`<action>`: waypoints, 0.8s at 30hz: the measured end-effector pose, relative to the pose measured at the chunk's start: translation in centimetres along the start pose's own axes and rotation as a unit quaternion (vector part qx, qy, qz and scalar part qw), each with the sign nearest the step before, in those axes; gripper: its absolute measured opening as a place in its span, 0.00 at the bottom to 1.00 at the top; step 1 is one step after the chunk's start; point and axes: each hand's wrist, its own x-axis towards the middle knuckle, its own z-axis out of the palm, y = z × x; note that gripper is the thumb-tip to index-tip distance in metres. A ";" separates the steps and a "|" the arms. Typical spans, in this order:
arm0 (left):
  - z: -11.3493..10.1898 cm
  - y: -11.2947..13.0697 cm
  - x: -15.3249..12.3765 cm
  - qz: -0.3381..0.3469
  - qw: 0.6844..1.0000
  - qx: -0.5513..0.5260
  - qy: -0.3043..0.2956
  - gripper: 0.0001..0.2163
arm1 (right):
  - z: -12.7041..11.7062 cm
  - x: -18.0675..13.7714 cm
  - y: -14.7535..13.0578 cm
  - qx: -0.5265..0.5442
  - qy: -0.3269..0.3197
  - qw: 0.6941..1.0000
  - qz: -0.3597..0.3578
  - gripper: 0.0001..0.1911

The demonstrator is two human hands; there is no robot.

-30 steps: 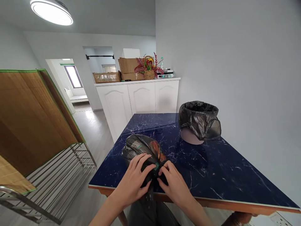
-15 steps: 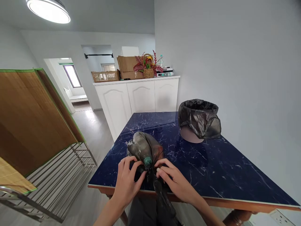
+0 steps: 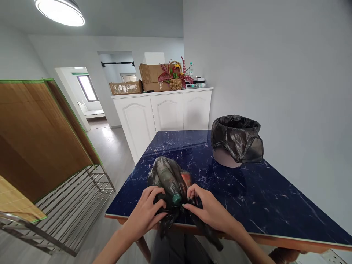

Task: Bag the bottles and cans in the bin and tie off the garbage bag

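Note:
A filled black plastic garbage bag [image 3: 162, 172] lies at the front edge of the blue marbled table [image 3: 187, 145]. Through its thin film show a bottle with a green cap [image 3: 176, 199] and something orange-red [image 3: 187, 179]. My left hand [image 3: 150, 207] pinches the bag's gathered neck from the left, fingers curled. On the other side my right hand [image 3: 206, 207] grips it between thumb and bent fingers. Two twisted ends of the bag hang from between my hands over the table edge.
A bin lined with a black bag [image 3: 236, 139] stands at the table's right, near the wall. Behind the table is a white cabinet [image 3: 167, 112] bearing cardboard boxes [image 3: 126, 87] and a flower basket [image 3: 176, 83]. At left stands a metal rack [image 3: 82, 190] with brown mats.
My hands have moved slightly apart, and the bag's ends now spread to two sides instead of hanging together. The green cap and the orange-red item show more clearly through the film.

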 end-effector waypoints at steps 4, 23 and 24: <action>-1.3 -0.8 -0.4 0.016 1.000 0.007 -0.008 0.05 | -2.1 -0.7 1.0 -0.002 -0.002 1.000 0.012 0.08; -1.5 -0.4 3.1 -0.190 0.952 -0.028 0.238 0.02 | 1.7 1.2 0.1 -0.220 0.098 0.965 -0.107 0.07; -1.7 -0.3 3.4 -0.191 0.949 -0.032 0.250 0.02 | 1.7 1.8 -0.2 -0.228 0.089 0.962 -0.119 0.06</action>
